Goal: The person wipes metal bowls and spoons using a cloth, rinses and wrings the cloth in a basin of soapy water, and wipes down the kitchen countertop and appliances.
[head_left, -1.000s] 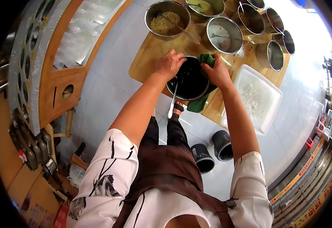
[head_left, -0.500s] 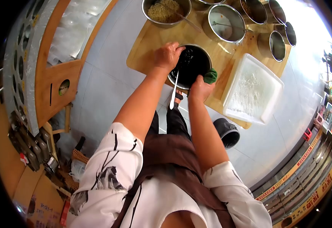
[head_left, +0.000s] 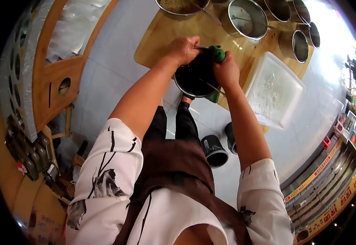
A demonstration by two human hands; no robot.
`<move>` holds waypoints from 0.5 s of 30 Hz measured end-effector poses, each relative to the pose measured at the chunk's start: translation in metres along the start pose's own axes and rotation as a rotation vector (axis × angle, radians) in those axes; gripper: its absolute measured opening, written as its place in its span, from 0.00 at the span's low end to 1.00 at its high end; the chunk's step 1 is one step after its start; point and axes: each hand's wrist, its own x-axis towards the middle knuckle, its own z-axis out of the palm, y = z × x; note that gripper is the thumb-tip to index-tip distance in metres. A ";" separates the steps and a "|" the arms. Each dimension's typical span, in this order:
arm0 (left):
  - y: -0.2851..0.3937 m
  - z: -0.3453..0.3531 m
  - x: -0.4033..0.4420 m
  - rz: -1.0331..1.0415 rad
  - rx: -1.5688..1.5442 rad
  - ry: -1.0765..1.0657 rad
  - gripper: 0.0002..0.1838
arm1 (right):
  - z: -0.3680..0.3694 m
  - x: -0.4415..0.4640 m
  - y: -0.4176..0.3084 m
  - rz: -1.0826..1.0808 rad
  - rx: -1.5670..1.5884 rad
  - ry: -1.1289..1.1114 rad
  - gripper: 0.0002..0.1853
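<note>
A metal pot (head_left: 179, 85) with dark, nearly black contents is between my hands at the near edge of the wooden table. My left hand (head_left: 185, 50) is closed on its upper left rim. At the upper right rim my right hand (head_left: 227, 70) is closed on a bunched green cloth (head_left: 217, 54), pressed against the pot. A spoon (head_left: 210, 84) leans in the pot, its handle passing over the lower right rim toward my right wrist. Its bowl is hidden in the dark contents. Something green (head_left: 214, 97) shows just below the pot's right side.
Several metal pots stand along the table's far side, among them one with a spoon (head_left: 249, 18) and a bowl of brownish grains (head_left: 178, 6). A translucent plastic tray (head_left: 274, 90) lies at the right. Black bins (head_left: 214, 151) stand on the floor; a wooden cabinet (head_left: 59, 87) is left.
My right hand and the green cloth have moved up along the rim. The spoon handle has swung from the pot's lower left to its lower right. The pot is slightly nearer and left.
</note>
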 end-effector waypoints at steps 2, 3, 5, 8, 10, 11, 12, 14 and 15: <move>-0.005 0.000 -0.005 0.005 -0.031 0.041 0.16 | 0.005 -0.006 0.007 0.046 0.080 0.038 0.20; -0.005 -0.001 -0.010 -0.038 -0.050 0.075 0.17 | 0.009 -0.010 0.009 0.087 0.163 0.080 0.20; -0.010 0.005 -0.013 -0.075 -0.083 0.158 0.18 | 0.018 -0.030 0.008 0.221 0.274 0.158 0.20; -0.020 0.014 -0.017 -0.112 -0.223 0.204 0.18 | 0.058 -0.056 0.019 0.464 0.525 0.361 0.20; -0.019 0.015 -0.022 -0.135 -0.256 0.233 0.19 | 0.070 -0.074 0.000 0.587 0.723 0.513 0.21; -0.020 0.015 -0.026 -0.168 -0.202 0.267 0.17 | 0.074 -0.078 -0.008 0.629 0.789 0.546 0.21; -0.021 0.017 -0.031 -0.203 -0.146 0.301 0.15 | 0.079 -0.081 -0.011 0.672 0.856 0.577 0.22; -0.020 0.020 -0.044 -0.244 -0.149 0.326 0.16 | 0.085 -0.080 -0.011 0.702 0.896 0.594 0.23; -0.015 0.018 -0.053 -0.357 -0.142 0.358 0.16 | 0.079 -0.079 -0.012 0.692 0.751 0.535 0.23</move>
